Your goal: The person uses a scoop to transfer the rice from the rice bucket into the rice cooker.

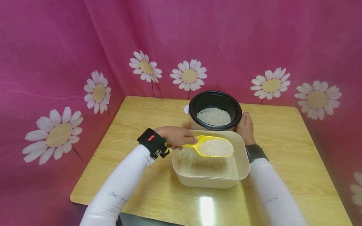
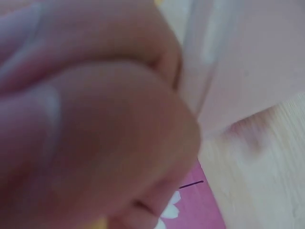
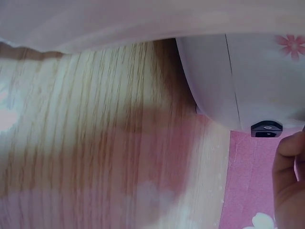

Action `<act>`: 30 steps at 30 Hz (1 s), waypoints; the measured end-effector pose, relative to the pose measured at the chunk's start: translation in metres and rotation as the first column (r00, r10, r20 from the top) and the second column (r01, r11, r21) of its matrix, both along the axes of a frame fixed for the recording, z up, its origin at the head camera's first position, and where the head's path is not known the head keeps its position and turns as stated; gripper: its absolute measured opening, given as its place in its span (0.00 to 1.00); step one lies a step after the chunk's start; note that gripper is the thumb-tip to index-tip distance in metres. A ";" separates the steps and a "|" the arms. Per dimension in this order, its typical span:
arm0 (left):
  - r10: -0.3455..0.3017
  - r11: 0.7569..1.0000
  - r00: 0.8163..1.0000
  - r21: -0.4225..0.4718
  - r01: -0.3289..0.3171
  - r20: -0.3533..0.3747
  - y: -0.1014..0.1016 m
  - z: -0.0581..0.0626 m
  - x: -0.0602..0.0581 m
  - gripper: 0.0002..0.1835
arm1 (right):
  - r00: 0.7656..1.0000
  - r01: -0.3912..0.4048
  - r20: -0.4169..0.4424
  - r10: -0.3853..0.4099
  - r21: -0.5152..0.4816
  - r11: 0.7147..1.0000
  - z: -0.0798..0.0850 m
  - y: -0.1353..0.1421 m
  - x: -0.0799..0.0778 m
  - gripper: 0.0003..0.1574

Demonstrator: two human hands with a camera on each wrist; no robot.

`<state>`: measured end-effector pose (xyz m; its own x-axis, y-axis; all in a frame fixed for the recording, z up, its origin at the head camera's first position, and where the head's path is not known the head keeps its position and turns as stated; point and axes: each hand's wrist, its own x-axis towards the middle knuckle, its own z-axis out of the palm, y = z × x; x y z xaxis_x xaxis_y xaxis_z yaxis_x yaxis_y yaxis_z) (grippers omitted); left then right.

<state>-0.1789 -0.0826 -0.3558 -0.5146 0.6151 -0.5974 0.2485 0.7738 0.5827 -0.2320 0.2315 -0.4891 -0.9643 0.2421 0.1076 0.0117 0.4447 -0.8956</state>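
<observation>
My left hand [image 1: 177,137] grips the handle of a yellow scoop [image 1: 195,146] heaped with white rice [image 1: 215,147]. The scoop is held level over a cream plastic tub [image 1: 209,182], where more rice [image 1: 192,161] covers the bottom. Behind the tub stands a rice cooker [image 3: 209,67] with a white body and a pink flower print. Its black inner pot [image 1: 195,105] has some rice [image 1: 214,116] in it. At the cooker's right side, my right hand [image 1: 245,128] rests against it, its fingertips partly hidden. Blurred fingers [image 2: 119,129] fill much of the left wrist view.
Everything stands on a wooden table [image 1: 282,141] with rounded corners. A pink curtain [image 1: 226,37] with printed daisies encloses the back and both sides. A small white part [image 1: 186,109] sticks out left of the cooker. A dark socket [image 3: 267,129] sits on the cooker's side.
</observation>
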 end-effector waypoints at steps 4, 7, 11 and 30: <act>0.059 0.998 0.998 0.028 -0.060 0.021 -0.002 0.002 0.001 0.22 | 1.000 0.022 -0.018 -0.022 0.014 1.000 0.001 0.001 -0.001 0.34; 0.087 0.994 0.996 0.057 -0.089 0.036 -0.003 0.006 0.000 0.21 | 0.999 0.026 -0.031 -0.026 0.009 1.000 0.002 0.002 -0.002 0.32; 0.115 0.987 0.991 0.102 -0.121 0.061 -0.007 0.013 -0.003 0.20 | 0.999 0.032 -0.032 -0.032 0.005 0.999 0.003 0.002 -0.001 0.32; 0.368 0.912 0.917 0.251 -0.324 -0.152 -0.015 0.030 -0.037 0.21 | 0.999 0.011 -0.039 -0.012 -0.034 0.999 -0.001 -0.002 0.000 0.31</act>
<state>-0.2158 -0.0976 -0.3254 -0.8096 0.4798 -0.3383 0.1115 0.6914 0.7138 -0.2319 0.2296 -0.4898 -0.9567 0.2571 0.1364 -0.0184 0.4143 -0.9099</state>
